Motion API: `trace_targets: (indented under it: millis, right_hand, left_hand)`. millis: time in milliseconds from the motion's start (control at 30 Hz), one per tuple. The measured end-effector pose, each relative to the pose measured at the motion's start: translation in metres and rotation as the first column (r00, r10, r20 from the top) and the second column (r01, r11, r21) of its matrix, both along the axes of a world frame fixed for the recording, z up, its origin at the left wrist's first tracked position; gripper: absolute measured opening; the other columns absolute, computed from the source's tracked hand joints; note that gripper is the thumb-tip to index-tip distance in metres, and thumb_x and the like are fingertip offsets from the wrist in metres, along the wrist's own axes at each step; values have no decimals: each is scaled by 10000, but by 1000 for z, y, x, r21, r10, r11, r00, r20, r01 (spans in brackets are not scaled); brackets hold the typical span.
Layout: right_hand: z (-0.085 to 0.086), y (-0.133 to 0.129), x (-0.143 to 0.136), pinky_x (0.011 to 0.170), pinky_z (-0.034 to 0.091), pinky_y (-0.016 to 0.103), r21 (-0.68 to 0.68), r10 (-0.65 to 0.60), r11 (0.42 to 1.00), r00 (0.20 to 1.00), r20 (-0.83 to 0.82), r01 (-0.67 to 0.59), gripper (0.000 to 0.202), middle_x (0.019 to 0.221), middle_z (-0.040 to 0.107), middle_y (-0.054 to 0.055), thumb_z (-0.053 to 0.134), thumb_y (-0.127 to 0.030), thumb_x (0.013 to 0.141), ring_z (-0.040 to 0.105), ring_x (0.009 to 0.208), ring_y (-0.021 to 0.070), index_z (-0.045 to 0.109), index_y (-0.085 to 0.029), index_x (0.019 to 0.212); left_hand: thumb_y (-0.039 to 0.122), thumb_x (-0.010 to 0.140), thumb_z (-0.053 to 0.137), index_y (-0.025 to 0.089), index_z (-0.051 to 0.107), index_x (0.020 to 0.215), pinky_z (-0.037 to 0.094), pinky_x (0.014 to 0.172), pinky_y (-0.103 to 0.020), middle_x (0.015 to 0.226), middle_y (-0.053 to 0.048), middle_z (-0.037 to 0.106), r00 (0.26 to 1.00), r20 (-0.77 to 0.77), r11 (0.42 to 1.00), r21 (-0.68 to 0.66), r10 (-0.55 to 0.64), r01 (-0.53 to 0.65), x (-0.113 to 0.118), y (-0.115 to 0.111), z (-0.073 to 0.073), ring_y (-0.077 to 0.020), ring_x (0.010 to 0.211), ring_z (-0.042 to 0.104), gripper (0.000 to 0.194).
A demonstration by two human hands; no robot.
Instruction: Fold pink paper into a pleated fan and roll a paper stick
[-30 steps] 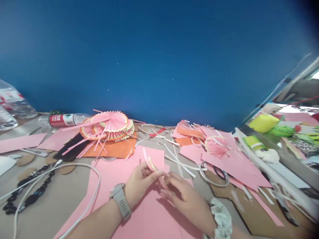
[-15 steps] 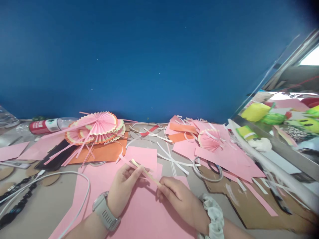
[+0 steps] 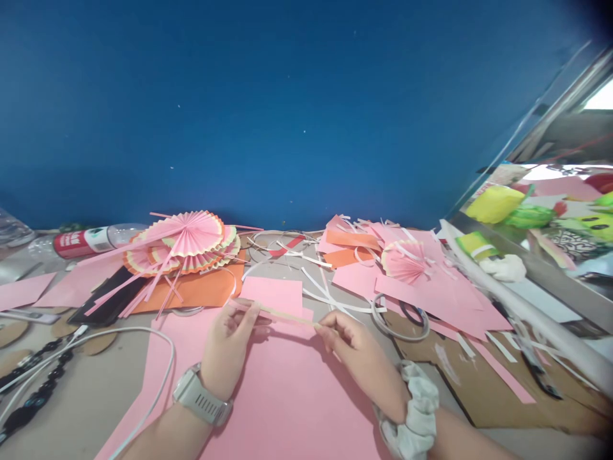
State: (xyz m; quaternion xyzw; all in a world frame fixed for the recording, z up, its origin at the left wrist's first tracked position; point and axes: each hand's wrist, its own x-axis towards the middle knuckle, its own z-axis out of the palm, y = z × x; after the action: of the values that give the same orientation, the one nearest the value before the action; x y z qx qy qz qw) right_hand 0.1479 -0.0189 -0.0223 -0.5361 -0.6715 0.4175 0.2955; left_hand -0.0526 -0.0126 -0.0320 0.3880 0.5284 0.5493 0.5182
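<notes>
A thin pale strip point(image 3: 287, 317) stretches between my two hands, above a large pink paper sheet point(image 3: 287, 396). My left hand point(image 3: 233, 338), with a grey watch on its wrist, pinches the strip's left end between thumb and fingers. At the right end, the thumb and fingers of my right hand point(image 3: 347, 342) close on the strip; a pale scrunchie is around that wrist. A smaller pink sheet point(image 3: 275, 292) lies just beyond the strip.
Pleated pink fans point(image 3: 191, 239) rest on orange paper point(image 3: 201, 287) at the left, near a bottle point(image 3: 86, 243), a black phone point(image 3: 112, 297) and a white cable point(image 3: 165, 377). Pink sheets point(image 3: 426, 297), a grey tape ring point(image 3: 407, 335), cardboard point(image 3: 460, 396) and a cutter point(image 3: 541, 377) lie right.
My hands have moved apart, the right one rightward and up, and the left slightly left. The strip between them is now longer in view and nearly level.
</notes>
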Motion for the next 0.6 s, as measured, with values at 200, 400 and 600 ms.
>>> trace_targets:
  millis: [200,400,600]
  right_hand:
    - [-3,1,1,609,374,230,113,-41,993,999,-1,41,251,648,475,-41,413,-374,880,462,600,106,465,-203,704]
    - [-7,0,4,747,393,268,347,-128,926,988,-83,149,162,918,504,34,430,-296,877,498,883,161,504,-201,769]
    - [-2,-7,3,814,373,296,406,-66,908,992,-111,105,144,907,474,30,417,-260,881,485,903,164,515,-215,786]
  left_hand:
    - [385,760,610,151,511,816,558,573,-306,722,-24,657,1000,27,1000,-7,1,-1,-1,-2,0,-193,642,673,260]
    - [454,819,497,154,536,879,552,581,-309,879,-77,658,1000,-16,1000,-5,3,-3,-5,-2,-3,-185,665,665,308]
    - [346,828,533,278,281,1331,367,997,-400,1403,-94,310,927,-251,922,339,280,-187,-4,0,-6,-245,1243,375,567]
